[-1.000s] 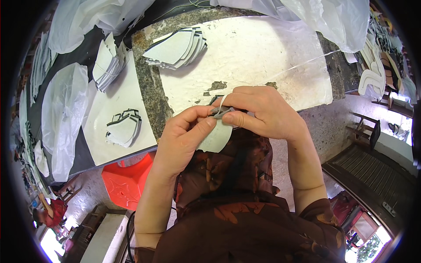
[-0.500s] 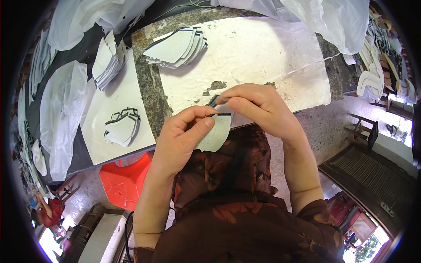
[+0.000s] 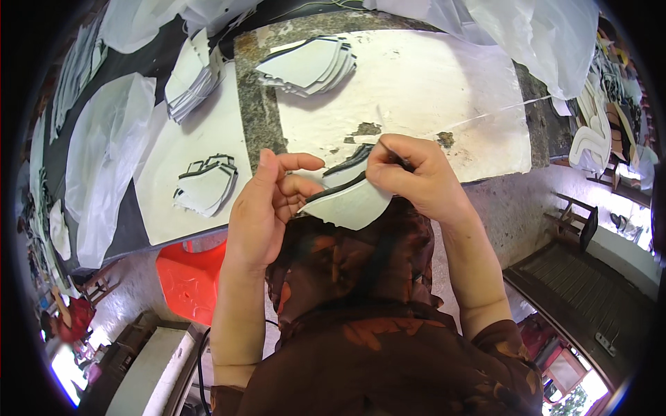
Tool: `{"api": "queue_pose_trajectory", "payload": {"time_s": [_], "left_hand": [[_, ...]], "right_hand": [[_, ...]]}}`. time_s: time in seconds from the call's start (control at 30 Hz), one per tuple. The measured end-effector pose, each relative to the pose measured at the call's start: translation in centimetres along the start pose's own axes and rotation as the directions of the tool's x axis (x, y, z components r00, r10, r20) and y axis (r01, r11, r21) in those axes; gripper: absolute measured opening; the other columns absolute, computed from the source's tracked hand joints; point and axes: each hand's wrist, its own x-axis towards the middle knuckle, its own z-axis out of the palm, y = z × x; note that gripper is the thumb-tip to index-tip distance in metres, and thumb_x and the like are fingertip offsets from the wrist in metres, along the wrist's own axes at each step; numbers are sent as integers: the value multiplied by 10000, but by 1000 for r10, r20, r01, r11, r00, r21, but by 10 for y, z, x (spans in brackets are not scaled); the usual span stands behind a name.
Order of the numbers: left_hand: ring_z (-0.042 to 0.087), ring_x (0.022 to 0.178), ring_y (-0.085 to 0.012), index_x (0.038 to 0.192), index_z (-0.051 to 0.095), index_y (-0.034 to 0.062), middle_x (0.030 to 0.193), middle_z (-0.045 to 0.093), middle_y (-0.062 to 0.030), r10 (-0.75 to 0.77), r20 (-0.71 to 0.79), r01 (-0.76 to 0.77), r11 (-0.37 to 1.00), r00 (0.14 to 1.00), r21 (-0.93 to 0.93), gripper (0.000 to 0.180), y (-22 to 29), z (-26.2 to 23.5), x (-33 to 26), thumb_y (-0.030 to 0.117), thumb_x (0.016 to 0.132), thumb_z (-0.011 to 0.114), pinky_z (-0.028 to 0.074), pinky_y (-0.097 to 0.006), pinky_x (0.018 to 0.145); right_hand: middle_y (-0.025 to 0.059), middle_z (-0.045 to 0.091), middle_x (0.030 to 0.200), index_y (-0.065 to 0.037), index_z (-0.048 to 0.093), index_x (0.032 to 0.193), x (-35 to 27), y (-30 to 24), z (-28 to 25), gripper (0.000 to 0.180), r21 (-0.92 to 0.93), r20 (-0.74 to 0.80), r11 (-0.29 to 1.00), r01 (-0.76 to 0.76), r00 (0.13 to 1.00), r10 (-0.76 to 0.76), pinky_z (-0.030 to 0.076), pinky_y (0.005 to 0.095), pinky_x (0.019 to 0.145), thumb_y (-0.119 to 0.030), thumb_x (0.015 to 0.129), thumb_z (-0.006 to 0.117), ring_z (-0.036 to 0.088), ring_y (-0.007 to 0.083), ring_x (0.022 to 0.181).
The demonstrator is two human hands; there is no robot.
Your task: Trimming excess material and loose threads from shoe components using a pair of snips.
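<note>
Both hands pinch one curved white piece (image 3: 350,206) with a dark edge, left hand (image 3: 260,208) steadying, right hand (image 3: 416,177) at the trim. Matching stacks (image 3: 309,64) wait on the table (image 3: 430,90), seemingly within reach.

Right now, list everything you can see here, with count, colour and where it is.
curved piece: one, white with a dark edge, held in both hands above the lap
stack of cut pieces: one, white, far side of the table
small stack: one, white with dark trim, on the sheet at left
fanned stack: one, white, far left
table: one, grey stone with a white sheet on it
plastic bags: several, translucent white, far edge and left
stool: one, red, under the table
left hand: fingers pinching the piece's left end
right hand: fingers gripping its top edge
</note>
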Motion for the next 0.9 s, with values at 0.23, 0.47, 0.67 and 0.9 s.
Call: {"api": "queue_pose_trajectory", "payload": {"time_s": [0.23, 0.47, 0.67, 0.9], "left_hand": [[671, 823, -79, 1103, 717, -10, 910, 735, -24, 21, -7, -20, 997, 1000, 73, 186, -7, -10, -16, 136, 989, 734, 527, -220, 778], [668, 821, -75, 1058, 713, -10, 907, 735, -37, 28, 74, -31, 999, 997, 32, 137, -11, -20, -17, 74, 959, 757, 540, -231, 770], [620, 806, -45, 1041, 716, -1, 895, 701, 9, 43, 34, -46, 994, 999, 104, 133, -4, -23, -24, 110, 973, 744, 493, -206, 744], [577, 832, -58, 1048, 710, -2, 877, 671, 33, 274, -222, -106, 818, 936, 565, 161, 23, -60, -55, 134, 965, 733, 477, -233, 790]], "right_hand": [[-65, 550, 769, -24, 643, 872, 0, 4, 10, 115, 64, -61, 998, 4, 998, -1, 383, 225, 639, -96, 953, 679, 458, 28, 728], [-61, 553, 776, -23, 629, 876, 0, 13, 25, 119, 200, -87, 980, -15, 996, 33, 383, 220, 647, -89, 962, 679, 457, 30, 723], [-64, 544, 767, -27, 617, 857, -4, 14, 35, 129, 66, -133, 997, 48, 990, -39, 376, 221, 639, -80, 958, 677, 462, 30, 711], [-19, 671, 933, -2, 702, 1038, -3, 5, 40, 131, 23, -50, 999, -39, 998, 40, 477, 244, 767, -127, 1010, 676, 573, 58, 848]]}}
